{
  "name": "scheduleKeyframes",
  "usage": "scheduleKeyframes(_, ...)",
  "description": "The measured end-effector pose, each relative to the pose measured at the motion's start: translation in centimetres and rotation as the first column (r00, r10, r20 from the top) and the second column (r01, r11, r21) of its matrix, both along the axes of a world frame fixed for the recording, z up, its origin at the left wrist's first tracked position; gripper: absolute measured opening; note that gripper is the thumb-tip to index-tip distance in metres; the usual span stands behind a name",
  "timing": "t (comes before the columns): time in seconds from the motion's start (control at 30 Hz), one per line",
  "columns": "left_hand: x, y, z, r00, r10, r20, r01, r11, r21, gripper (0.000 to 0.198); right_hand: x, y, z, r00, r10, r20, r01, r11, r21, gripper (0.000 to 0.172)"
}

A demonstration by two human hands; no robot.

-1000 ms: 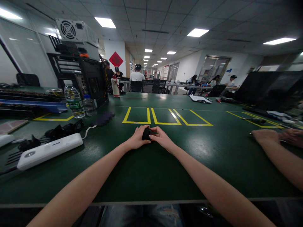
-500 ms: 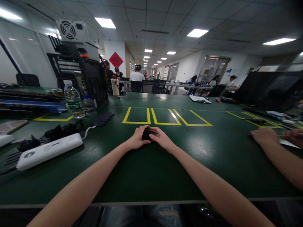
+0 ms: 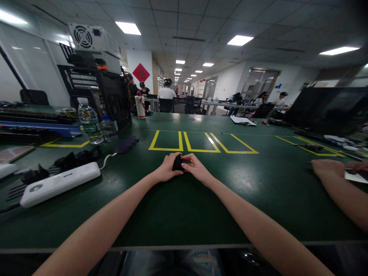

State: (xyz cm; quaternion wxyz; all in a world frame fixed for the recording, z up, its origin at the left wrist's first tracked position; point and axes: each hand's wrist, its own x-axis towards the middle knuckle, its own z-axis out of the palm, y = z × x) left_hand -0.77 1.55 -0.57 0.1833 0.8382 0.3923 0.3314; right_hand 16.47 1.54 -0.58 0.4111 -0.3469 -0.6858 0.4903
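Observation:
A small black object (image 3: 177, 163) is held between my two hands, low over the green tabletop; its kind is too dark and small to make out. My left hand (image 3: 167, 168) is closed round its left side, the thumb below and the fingers over the top. From the right, my right hand (image 3: 194, 166) pinches it with thumb and fingertips. Parts of the object are hidden behind my fingers. Just beyond my hands, yellow tape outlines (image 3: 165, 149) mark the table.
To the left lie a white power strip (image 3: 61, 184), black plugs (image 3: 71, 159) and a water bottle (image 3: 89, 122) beside a computer case (image 3: 110, 96). At the right, a co-worker's hands (image 3: 329, 168) rest near a paper. A clipboard (image 3: 241, 120) lies further back.
My hands stay in place; the black object appears slightly turned between my fingers. The co-worker's hand at the right has shifted a little to the right.

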Motion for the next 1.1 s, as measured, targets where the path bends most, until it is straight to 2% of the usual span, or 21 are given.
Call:
scheduleKeyframes(0.13,0.08,0.23,-0.22,1.000,0.009,-0.007,-0.009,1.000,0.026,0.066,-0.01,0.21,-0.12,1.000,-0.019,0.020,0.019,0.999,-0.030,0.033)
scheduleKeyframes(0.4,-0.13,0.20,-0.22,1.000,0.000,-0.008,0.000,1.000,0.017,0.066,0.08,-0.21,0.26,1.000,0.013,-0.020,-0.013,1.000,0.015,0.027)
scheduleKeyframes(0.53,-0.09,0.12,-0.11,1.000,-0.001,-0.003,0.001,1.000,0.001,0.066,0.11,-0.23,0.22,0.999,0.020,-0.027,-0.021,1.000,-0.018,0.022)
scheduleKeyframes(0.8,-0.04,-0.14,0.11,1.000,0.001,-0.006,-0.002,1.000,-0.019,0.065,0.16,0.10,-0.02,0.999,-0.025,0.023,0.026,0.999,-0.036,0.034)
scheduleKeyframes(0.9,-0.08,-0.11,0.06,1.000,-0.001,-0.015,0.000,1.000,-0.013,0.065,0.16,0.18,-0.02,0.999,-0.006,0.032,0.008,0.999,-0.053,0.033)
scheduleKeyframes(1.1,0.02,0.33,-0.31,0.999,-0.004,-0.038,0.006,0.998,0.057,0.066,0.04,0.09,-0.06,1.000,0.007,-0.024,-0.006,0.999,0.041,0.028)
